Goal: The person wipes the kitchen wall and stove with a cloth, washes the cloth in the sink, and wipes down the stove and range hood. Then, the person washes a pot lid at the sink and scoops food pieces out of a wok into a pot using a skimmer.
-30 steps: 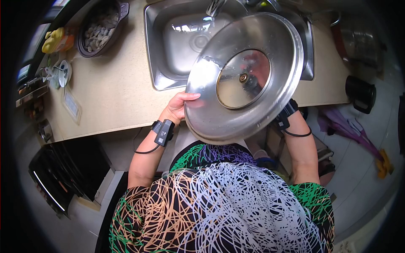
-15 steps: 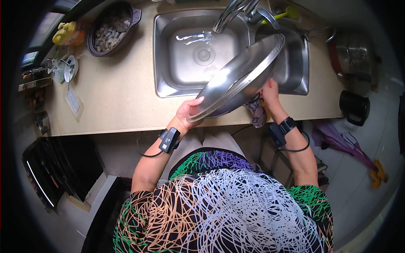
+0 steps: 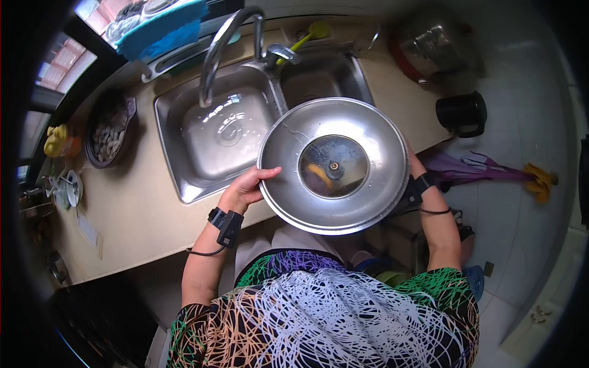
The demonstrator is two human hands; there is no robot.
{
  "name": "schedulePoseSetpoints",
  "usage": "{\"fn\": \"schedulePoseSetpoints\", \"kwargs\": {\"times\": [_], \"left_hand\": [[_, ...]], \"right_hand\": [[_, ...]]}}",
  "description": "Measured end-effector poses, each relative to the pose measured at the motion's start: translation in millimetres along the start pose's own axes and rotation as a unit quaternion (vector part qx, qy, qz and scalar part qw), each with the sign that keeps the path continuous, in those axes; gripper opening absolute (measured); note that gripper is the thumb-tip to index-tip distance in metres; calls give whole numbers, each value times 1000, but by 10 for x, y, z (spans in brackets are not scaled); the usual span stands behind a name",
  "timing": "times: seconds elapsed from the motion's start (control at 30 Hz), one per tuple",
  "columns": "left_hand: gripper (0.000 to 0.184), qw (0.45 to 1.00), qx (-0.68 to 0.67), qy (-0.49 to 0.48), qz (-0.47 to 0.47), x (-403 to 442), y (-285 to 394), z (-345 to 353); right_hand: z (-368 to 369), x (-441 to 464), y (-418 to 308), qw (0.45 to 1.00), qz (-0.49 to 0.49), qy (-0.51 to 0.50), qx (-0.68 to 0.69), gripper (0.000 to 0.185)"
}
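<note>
A large round steel wok lid with a glass centre is held over the counter's front edge. Its hollow inside faces up, with a screw in the middle of the glass. My left hand grips the left rim, thumb on top and fingers underneath. Behind the lid's right side goes my right hand; only a bit by the wrist shows and its fingers are hidden. A blurred yellowish patch shows through the glass; I cannot make out what it is.
A double sink with a tall faucet lies beyond the lid. On the left stands a dark pot holding greyish pieces. To the right are a black mug, a big metal pot and a purple umbrella.
The lid has turned from a steep tilt to nearly facing me, and now covers my right hand. The patterned cloth by that hand is out of sight. My view has swung to the right.
</note>
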State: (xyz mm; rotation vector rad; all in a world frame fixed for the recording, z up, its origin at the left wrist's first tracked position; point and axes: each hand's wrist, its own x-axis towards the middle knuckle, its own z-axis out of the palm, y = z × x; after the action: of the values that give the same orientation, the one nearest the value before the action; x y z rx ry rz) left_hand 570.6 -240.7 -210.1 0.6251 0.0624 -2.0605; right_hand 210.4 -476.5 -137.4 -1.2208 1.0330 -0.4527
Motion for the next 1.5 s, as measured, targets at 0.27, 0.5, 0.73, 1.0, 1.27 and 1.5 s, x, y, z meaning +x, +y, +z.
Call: {"fn": "schedulePoseSetpoints", "kwargs": {"times": [0.27, 0.5, 0.73, 1.0, 1.27, 1.5], "left_hand": [[36, 999, -25, 46, 14, 66, 221, -265], [33, 994, -33, 92, 46, -95, 232, -239], [41, 994, -58, 86, 29, -96, 221, -370], [41, 995, -74, 66, 12, -36, 156, -361], [37, 996, -89, 25, -12, 194, 82, -449], [31, 998, -46, 5, -33, 410, 84, -481]], "right_hand": [[-30, 899, -730, 983, 33, -20, -178, 51], [72, 1929, -391, 981, -11, -79, -174, 61], [294, 1966, -357, 962, -7, -99, -255, 48], [334, 1657, -382, 977, 77, -138, -145, 38], [360, 874, -238, 972, 219, -7, 80, 46], [723, 504, -539, 969, 161, -120, 142, 49]]}}
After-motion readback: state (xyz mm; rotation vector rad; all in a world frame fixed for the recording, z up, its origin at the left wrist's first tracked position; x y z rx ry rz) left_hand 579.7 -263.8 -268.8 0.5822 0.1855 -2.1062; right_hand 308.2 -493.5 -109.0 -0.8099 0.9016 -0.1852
